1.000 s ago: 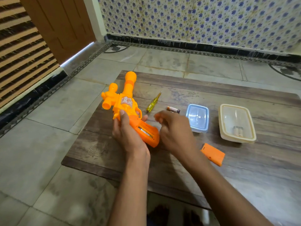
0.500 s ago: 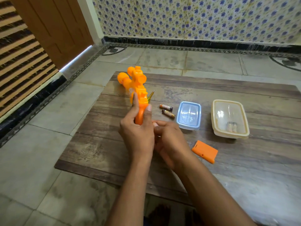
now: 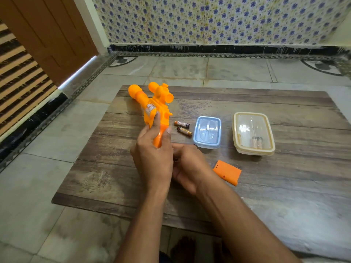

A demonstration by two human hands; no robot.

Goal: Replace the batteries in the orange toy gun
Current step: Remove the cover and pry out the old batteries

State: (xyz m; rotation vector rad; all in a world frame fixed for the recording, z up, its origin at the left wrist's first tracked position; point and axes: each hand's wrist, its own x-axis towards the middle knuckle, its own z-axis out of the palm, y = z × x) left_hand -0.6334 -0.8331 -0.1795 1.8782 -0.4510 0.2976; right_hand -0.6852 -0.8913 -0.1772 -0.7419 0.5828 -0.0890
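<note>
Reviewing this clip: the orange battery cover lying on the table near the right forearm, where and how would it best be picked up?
Probably by its two long edges, pinched from above. The orange battery cover lies flat on the table with nothing touching it, so only the edges give purchase. The right hand is nearest; the left hand grips the toy gun.

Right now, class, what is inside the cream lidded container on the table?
Through the clear lid of the cream container, two batteries lie side by side near its front end. Glare on the lid hides part of the interior.
</note>
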